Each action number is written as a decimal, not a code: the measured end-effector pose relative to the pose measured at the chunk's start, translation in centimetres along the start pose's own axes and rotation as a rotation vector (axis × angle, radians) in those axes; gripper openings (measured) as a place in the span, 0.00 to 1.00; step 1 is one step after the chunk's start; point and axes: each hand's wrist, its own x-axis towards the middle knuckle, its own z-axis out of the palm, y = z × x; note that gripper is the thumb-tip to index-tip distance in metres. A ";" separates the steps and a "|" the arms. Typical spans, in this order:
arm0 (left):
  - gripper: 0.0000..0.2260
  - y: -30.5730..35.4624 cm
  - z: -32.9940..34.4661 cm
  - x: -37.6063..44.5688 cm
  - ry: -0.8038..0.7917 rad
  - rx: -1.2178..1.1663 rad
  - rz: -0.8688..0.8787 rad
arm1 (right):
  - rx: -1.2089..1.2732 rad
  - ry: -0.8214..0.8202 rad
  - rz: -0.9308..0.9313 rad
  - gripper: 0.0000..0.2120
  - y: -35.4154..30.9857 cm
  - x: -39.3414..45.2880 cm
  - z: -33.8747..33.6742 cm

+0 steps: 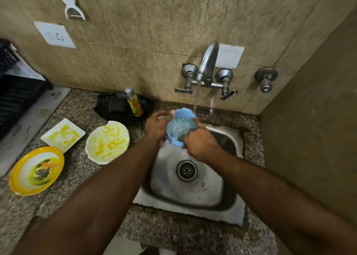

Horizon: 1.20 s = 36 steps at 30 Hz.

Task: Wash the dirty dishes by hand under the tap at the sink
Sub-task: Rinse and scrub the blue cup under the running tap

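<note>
From the head view, a small blue plastic bowl (pixel 180 126) is held over the back of the steel sink (pixel 193 179), gripped by the left hand (pixel 157 128) and right hand (pixel 200 141), fingers curled round it; the tap's stream (pixel 195 100) falls just beyond its far rim. Three yellow-smeared dishes (pixel 107 140) wait leftward on the speckled granite desk (pixel 77 177).

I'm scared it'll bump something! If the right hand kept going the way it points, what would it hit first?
Probably only the round blue plastic bowl that the right hand already grips. Past that, likely the left hand on the bowl's other side, though depth is hard to judge.
</note>
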 end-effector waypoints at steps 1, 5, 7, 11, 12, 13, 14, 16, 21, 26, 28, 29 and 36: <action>0.18 0.1 0.5 -0.5 -0.011 -0.018 -0.005 | 0.024 0.007 0.020 0.15 -0.5 0.1 -0.1; 0.25 -0.9 1.6 -2.2 -0.059 0.099 0.052 | 0.058 -0.015 0.074 0.14 -0.3 0.9 0.2; 0.26 -1.4 1.2 -1.7 -0.091 0.108 0.042 | 0.038 -0.067 0.057 0.16 1.4 1.0 0.7; 0.24 0.6 0.5 -1.3 -0.272 0.186 -0.057 | -0.196 -0.039 -0.050 0.39 4.8 1.3 0.3; 0.25 1.1 0.3 -1.1 -0.300 0.202 -0.069 | -0.232 -0.011 -0.067 0.42 5.3 1.5 0.0; 0.26 1.5 0.2 -0.9 -0.319 0.217 -0.058 | -0.261 -0.005 -0.077 0.43 5.7 1.7 -0.2; 0.28 1.8 0.1 -0.6 -0.330 0.220 -0.032 | -0.293 -0.021 -0.086 0.42 5.8 1.9 -0.4; 0.28 2.0 -0.1 0.0 -0.328 0.250 0.040 | -0.366 -0.065 -0.087 0.35 5.5 1.9 0.3; 0.10 -0.1 0.0 0.5 -0.130 0.208 0.202 | 0.072 0.083 0.074 0.16 3.4 0.4 2.2; 0.06 -2.5 -0.2 0.4 -0.038 0.115 0.150 | 0.955 0.549 0.347 0.12 0.5 -1.0 4.5; 0.07 -3.2 -0.4 0.4 -0.042 0.070 0.104 | 1.090 0.697 0.489 0.14 0.4 -1.1 5.0; 0.07 -3.6 -0.5 0.3 -0.057 0.059 0.085 | 1.079 0.705 0.547 0.16 0.5 -1.1 5.2; 0.06 -4.8 0.0 -0.5 -0.059 -0.022 -0.025 | 1.867 0.145 0.855 0.25 0.4 -0.6 2.8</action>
